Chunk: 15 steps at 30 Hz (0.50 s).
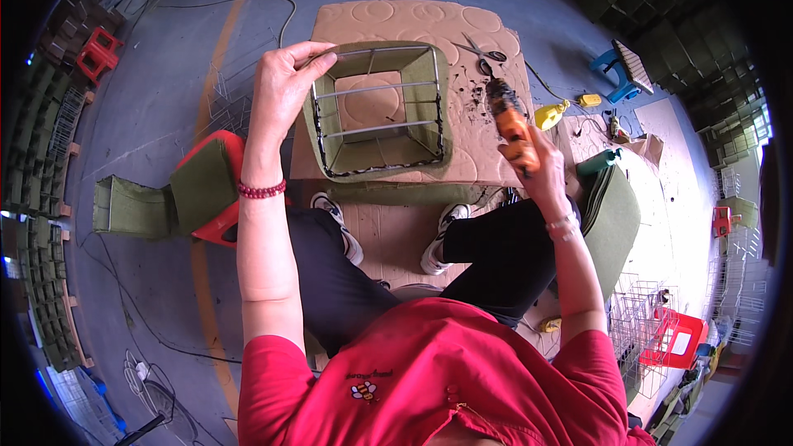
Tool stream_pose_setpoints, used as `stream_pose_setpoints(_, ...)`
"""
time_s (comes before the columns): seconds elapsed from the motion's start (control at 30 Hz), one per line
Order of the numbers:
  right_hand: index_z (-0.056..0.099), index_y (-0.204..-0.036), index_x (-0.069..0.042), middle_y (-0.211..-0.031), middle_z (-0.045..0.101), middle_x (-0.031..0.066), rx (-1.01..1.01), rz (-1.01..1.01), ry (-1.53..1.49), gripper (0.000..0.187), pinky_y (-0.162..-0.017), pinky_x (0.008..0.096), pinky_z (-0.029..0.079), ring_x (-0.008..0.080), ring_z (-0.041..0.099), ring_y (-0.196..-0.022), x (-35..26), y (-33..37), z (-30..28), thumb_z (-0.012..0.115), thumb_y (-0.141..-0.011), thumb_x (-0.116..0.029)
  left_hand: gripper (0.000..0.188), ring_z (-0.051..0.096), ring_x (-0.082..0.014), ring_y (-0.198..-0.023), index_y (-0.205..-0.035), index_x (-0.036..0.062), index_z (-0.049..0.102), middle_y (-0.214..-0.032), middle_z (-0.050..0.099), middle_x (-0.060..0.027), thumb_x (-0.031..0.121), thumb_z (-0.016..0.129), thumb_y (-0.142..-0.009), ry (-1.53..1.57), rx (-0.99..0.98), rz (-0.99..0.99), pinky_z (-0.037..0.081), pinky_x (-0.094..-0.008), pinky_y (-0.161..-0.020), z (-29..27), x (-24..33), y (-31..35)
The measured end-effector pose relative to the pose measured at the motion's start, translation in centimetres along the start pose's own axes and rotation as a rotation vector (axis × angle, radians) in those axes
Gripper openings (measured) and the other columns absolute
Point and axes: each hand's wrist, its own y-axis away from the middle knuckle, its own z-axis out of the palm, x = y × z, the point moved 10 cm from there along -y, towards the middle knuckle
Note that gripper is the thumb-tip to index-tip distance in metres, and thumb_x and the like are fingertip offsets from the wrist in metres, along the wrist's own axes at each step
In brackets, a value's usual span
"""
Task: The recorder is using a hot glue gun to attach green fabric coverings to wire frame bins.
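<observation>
On a low work surface topped with embossed brown board (483,161) lies a green felt box (382,154) with a wire frame inside it. Black, glue-like lines run along its right and near inner edges. At the box's far left corner, my left hand (285,83) pinches the felt rim between thumb and fingers. My right hand (543,172) is wrapped round an orange hot glue gun (514,125), to the right of the box and apart from it. The gun's blackened front end points away from me, close to a pair of black-handled scissors (486,56).
Folded green felt (615,215) lies by my right knee beside a green bottle (599,161). A red stool (223,153) bearing felt pieces stands to the left. Wire frames (644,322) are at the lower right. A yellow bottle (549,114) and cables lie right of the board.
</observation>
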Motion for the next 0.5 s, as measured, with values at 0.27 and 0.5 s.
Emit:
stream_pose_setpoints(0.27,0.057,-0.100,-0.003,-0.093,0.062,0.0140,-0.113,-0.140,0.348,0.050,-0.082,0.0431,0.049,0.0319,0.063,-0.089,8.2,-1.9,9.4,0.084,-0.070,-0.032,0.025,0.065,-0.0097,-0.093,-0.108,-0.0024,0.074,-0.098,0.075,-0.0060,0.017,0.070,-0.092,0.040,-0.125,-0.080,0.047,-0.0260,-0.091,0.6,-2.0,-5.6)
stream_pose_setpoints(0.5,0.060,-0.103,-0.004,-0.097,0.062,0.0117,-0.011,-0.398,0.300,0.041,-0.088,0.0406,0.046,0.0288,0.061,-0.096,3.0,-0.9,6.9,0.080,-0.074,-0.024,0.028,0.066,-0.0124,-0.093,-0.108,-0.0023,0.074,-0.096,0.075,-0.0070,0.019,0.073,-0.090,-0.001,-0.139,-0.114,0.048,-0.0286,-0.090,0.1,-4.6,-8.9)
